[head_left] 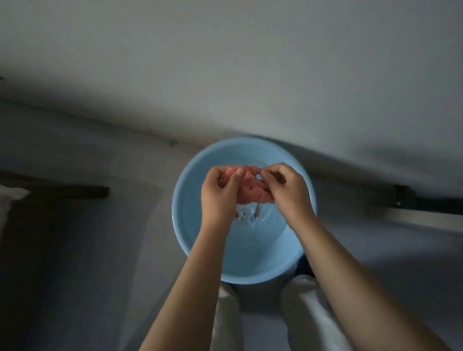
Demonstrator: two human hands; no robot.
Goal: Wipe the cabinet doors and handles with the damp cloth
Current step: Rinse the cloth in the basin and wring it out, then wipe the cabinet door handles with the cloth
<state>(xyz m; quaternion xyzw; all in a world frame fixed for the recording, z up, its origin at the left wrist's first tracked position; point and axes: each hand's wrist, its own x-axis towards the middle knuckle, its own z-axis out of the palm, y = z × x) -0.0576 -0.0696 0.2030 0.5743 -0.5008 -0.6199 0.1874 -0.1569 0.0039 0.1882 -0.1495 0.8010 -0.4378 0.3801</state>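
A bunched pink cloth [252, 190] hangs between both hands above a round light-blue basin [189, 203] that stands on the floor. My left hand [220, 194] grips the cloth's left side with curled fingers. My right hand [286, 189] pinches its upper right edge. The basin holds water, and a printed picture shows on its bottom under the cloth. No cabinet door or handle can be made out in this dim view.
A pale wall [247, 69] rises just behind the basin. My legs in light trousers [303, 312] stand at the basin's near rim. A dark piece of furniture [55, 197] sits at the left; a dark rail [423, 202] runs at the right.
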